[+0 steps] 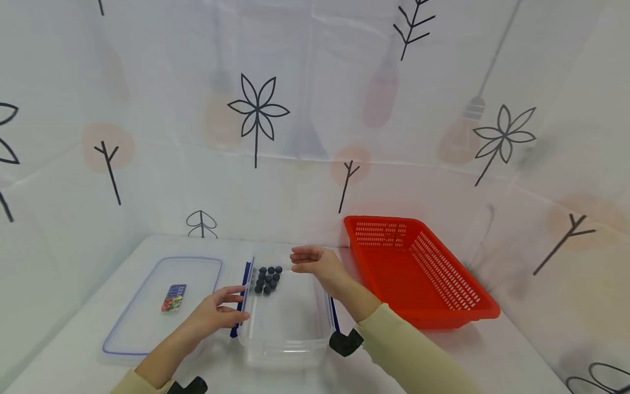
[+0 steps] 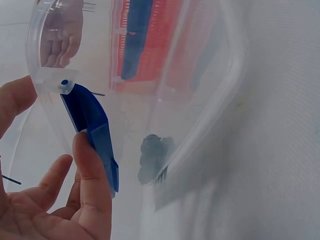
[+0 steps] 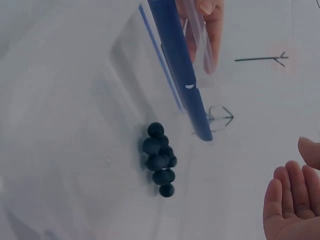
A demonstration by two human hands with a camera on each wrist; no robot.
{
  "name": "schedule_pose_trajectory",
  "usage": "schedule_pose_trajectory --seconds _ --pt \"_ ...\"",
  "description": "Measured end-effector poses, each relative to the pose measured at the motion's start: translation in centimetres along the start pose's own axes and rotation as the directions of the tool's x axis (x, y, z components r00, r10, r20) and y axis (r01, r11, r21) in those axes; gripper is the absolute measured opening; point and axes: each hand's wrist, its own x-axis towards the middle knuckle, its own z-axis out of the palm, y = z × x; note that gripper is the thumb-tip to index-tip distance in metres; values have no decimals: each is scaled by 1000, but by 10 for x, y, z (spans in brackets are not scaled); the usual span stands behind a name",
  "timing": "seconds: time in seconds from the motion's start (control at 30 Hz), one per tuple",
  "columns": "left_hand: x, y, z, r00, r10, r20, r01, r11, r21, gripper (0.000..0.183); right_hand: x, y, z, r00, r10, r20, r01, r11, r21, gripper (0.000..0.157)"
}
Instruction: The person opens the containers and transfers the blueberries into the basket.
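Observation:
Dark blueberries lie bunched at the back left inside a clear plastic storage box with blue side latches. My left hand is at the box's left side, fingers loosely bent. In the left wrist view, a fingertip touches the hanging blue latch. Over the back right part of the box, my right hand is raised with extended fingers and nothing in them. The right wrist view has the right fingers held out beside the blueberries.
A clear lid with a blue edge lies to the left, bearing a colourful label. To the right stands a red perforated basket. A patterned white curtain hangs behind the white table.

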Motion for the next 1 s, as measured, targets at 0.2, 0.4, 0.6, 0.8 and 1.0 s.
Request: schedule_pose_trajectory --seconds 0.2,0.4,0.6,0.8,1.0 --pt "1 -1 0 1000 -9 -12 9 1000 5 68 11 3 0 999 44 -24 -43 999 7 35" --pt "2 -2 0 1000 -19 -17 19 1000 8 69 19 2 -1 997 67 -29 -68 997 -21 33" --pt "2 -2 0 1000 -22 -21 22 1000 11 69 24 -3 -5 997 79 -17 -80 996 -45 32" --pt "2 -2 1 999 -21 -24 21 1000 16 69 32 -8 -5 995 102 -21 -103 993 -50 31" --pt "3 -3 1 999 -28 -26 29 999 14 69 42 -4 -1 992 127 0 -127 992 -30 31"
